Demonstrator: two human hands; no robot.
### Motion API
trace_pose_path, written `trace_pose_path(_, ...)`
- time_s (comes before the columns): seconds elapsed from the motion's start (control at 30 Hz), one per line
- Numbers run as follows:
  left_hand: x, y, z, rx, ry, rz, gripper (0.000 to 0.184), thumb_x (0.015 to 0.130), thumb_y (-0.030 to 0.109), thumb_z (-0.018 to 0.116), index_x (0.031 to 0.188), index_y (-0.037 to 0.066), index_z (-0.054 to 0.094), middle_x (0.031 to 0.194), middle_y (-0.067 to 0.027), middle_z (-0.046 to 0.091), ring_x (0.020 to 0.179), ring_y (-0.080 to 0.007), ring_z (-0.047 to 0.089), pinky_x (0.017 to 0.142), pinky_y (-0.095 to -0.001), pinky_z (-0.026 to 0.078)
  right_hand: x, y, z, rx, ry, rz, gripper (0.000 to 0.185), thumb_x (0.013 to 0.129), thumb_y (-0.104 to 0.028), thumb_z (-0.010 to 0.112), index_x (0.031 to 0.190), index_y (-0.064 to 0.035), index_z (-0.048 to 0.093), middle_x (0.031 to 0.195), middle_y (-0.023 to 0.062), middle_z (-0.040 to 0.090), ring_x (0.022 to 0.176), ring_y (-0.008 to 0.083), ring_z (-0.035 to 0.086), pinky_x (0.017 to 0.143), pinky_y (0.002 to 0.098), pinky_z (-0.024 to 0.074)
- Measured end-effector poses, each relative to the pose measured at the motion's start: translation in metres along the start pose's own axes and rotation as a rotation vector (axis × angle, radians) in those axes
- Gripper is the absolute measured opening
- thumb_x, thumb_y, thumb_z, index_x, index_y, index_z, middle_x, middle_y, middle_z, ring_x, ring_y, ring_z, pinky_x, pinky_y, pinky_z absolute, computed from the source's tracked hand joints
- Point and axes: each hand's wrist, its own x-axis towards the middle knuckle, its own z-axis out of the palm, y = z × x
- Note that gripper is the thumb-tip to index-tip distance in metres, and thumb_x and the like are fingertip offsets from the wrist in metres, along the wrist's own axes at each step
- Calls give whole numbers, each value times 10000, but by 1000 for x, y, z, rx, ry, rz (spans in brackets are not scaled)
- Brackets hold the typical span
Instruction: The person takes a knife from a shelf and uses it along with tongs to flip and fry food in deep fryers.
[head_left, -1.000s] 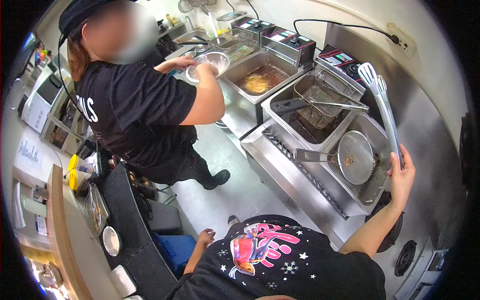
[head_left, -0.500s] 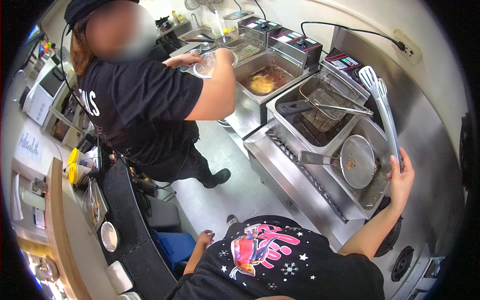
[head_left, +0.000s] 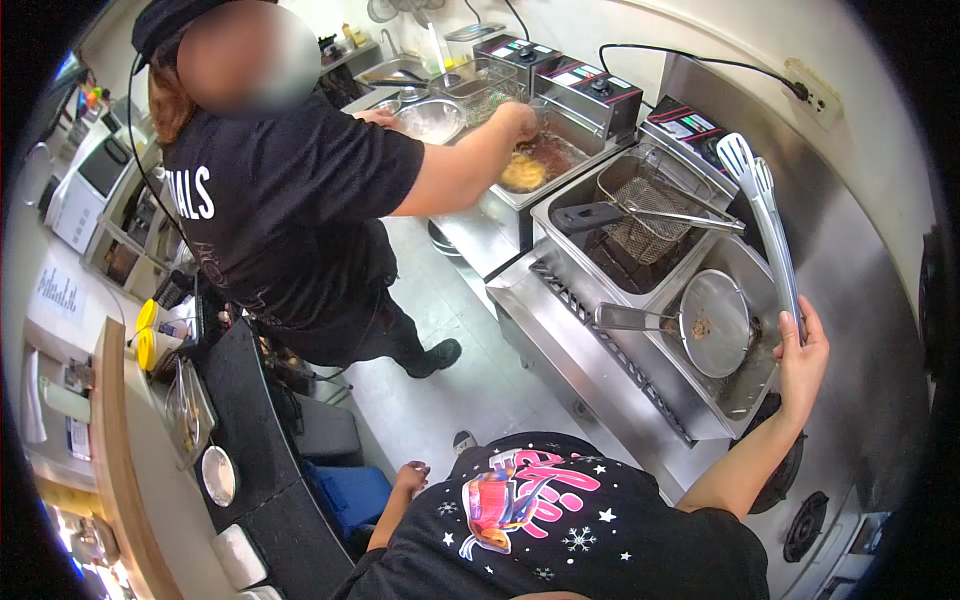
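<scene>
My right hand (head_left: 803, 345) is closed around the lower end of metal tongs (head_left: 768, 220), which stand nearly upright with their slotted heads at the top. Below and left of that hand, a round strainer (head_left: 716, 325) with crumbs in its mesh rests over a steel fryer well (head_left: 745, 395). My left hand (head_left: 411, 476) hangs low beside my body, holding nothing, its fingers loosely bent. A fry basket (head_left: 650, 210) sits in the neighbouring well. Yellow food (head_left: 523, 172) is frying in the oil of the farther fryer, under a co-worker's hand (head_left: 517, 120).
The co-worker (head_left: 290, 190) stands at the left, other hand by a metal bowl (head_left: 432, 120). A black counter (head_left: 255, 440) and a blue bin (head_left: 350, 497) are on my left. A black cable (head_left: 690, 57) runs to a wall outlet (head_left: 815, 100). Burners (head_left: 805, 525) lie at lower right.
The co-worker's one hand has moved from the bowl to above the frying food, and the bowl now sits lower beside the fryer. My hands and the tongs have not visibly moved.
</scene>
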Motion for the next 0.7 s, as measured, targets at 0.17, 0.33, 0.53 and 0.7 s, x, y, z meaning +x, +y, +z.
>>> trace_pose_path(0.17, 1, -1, 0, -15, -10, 38, 323, 794, 216, 629, 1060, 45, 567, 739, -89, 621, 561, -162, 601, 478, -290, 490, -1, -2, 0, -15, 18, 12, 427, 830, -230, 607, 1177, 1, 513, 684, -12, 508, 489, 35, 407, 441, 183, 331)
trace_pose_path(0.33, -11, 15, -4, 65, -3, 17, 329, 795, 214, 626, 1064, 34, 564, 742, -93, 621, 564, -164, 603, 464, -287, 482, -1, -1, -1, -17, 16, 15, 421, 829, -233, 609, 1173, -7, 519, 689, -11, 514, 492, 35, 412, 442, 182, 334)
trace_pose_path(0.53, -6, 8, 0, 40, -7, 9, 326, 795, 207, 625, 1066, 38, 561, 746, -96, 622, 569, -169, 606, 467, -289, 484, 0, -1, 0, -11, 16, 23, 416, 832, -231, 609, 1173, -12, 521, 686, -13, 518, 495, 34, 415, 444, 179, 335)
trace_pose_path(0.7, -2, 2, 2, -4, -11, 7, 322, 796, 206, 623, 1064, 40, 556, 755, -95, 621, 574, -174, 608, 476, -291, 487, 1, -1, 0, -11, 3, 19, 413, 834, -225, 606, 1177, -12, 519, 686, -12, 517, 499, 34, 417, 445, 179, 338)
